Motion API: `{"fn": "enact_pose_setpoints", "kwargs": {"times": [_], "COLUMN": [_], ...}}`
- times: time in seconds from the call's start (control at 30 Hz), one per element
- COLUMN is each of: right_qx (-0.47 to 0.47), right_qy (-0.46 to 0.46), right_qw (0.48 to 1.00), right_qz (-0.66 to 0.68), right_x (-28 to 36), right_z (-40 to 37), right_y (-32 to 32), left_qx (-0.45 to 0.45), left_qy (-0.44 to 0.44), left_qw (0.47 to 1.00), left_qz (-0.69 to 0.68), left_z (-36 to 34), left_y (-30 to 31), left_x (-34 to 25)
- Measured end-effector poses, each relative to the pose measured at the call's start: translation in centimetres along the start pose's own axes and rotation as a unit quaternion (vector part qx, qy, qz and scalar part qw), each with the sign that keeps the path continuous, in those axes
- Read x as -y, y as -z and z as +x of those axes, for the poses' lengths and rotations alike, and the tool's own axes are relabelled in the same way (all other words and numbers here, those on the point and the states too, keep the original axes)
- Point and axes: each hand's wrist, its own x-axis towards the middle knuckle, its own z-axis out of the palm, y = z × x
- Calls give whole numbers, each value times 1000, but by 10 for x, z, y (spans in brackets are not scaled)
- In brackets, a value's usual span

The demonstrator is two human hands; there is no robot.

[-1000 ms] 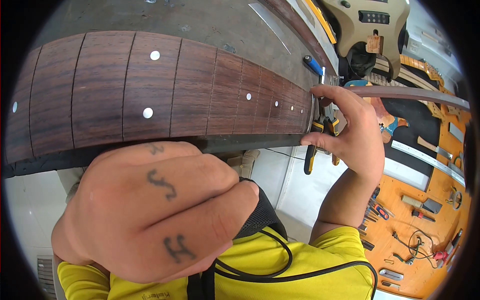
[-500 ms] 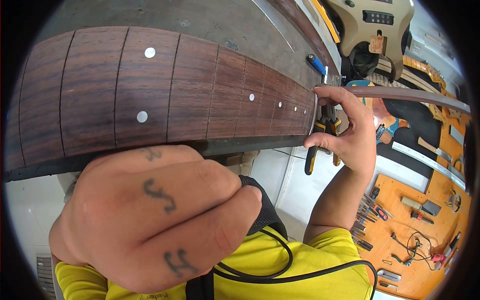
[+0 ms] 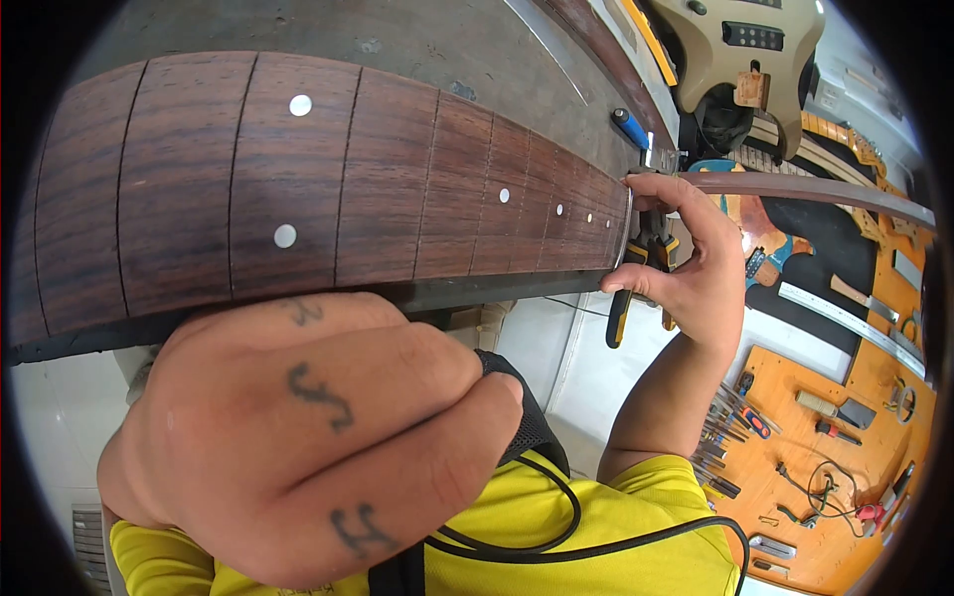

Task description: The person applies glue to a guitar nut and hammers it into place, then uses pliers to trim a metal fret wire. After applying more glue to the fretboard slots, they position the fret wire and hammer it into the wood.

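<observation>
A guitar neck with a dark wood fretboard (image 3: 388, 174) stretches across the view, wide on the left and narrow on the right. Thin fret slots cross it and white dot inlays sit between them; no frets show. My right hand (image 3: 701, 238) spans its narrow end, forefinger on the far edge and thumb on the near edge, by a thin pale strip. Close to the camera, below the wide end, my left hand (image 3: 308, 437) is closed with its back and tattooed fingers toward me. Whatever its fingers hold, if anything, is hidden.
Pliers with yellow and black handles (image 3: 618, 316) lie behind the neck's end, near a blue-handled tool (image 3: 628, 127). A guitar body (image 3: 760, 94) is at the upper right. Several tools hang on an orange pegboard (image 3: 770, 397). A black cable (image 3: 636, 536) crosses my yellow shirt.
The fretboard appears very slightly further right and lower in view. My left hand has dipped a little; my right hand keeps nearly the same pose at the narrow end.
</observation>
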Motion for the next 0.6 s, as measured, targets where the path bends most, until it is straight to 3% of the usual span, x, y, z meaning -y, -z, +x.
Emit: {"fn": "enact_pose_setpoints", "kwargs": {"times": [0.6], "right_qx": [-13], "right_qy": [-22], "right_qw": [999], "right_qz": [-26], "right_x": [6], "right_z": [-5], "right_y": [5], "left_qx": [28], "left_qy": [10], "left_qw": [999], "left_qz": [17], "left_z": [-1], "left_y": [4], "left_x": [-2]}}
